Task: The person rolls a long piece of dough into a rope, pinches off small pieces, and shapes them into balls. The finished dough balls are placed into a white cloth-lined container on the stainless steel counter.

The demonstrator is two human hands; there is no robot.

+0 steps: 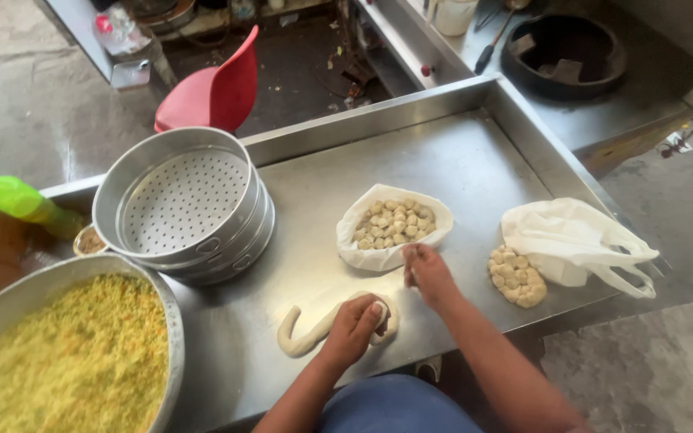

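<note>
Lying curled on a steel table (459,168), dough rope (302,337), left hand (354,325) closing fingers around its end, right hand (427,273) pinching a small bit, sitting beyond, bag of dough pieces (393,224), stacked steamer trays (182,200), grey concrete floor (18,104), red chair (214,92)

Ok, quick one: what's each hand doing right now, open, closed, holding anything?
Left hand: closed around the end of the dough rope.
Right hand: fingers pinched together near the bag of dough pieces; whether it holds a piece cannot be told.
</note>
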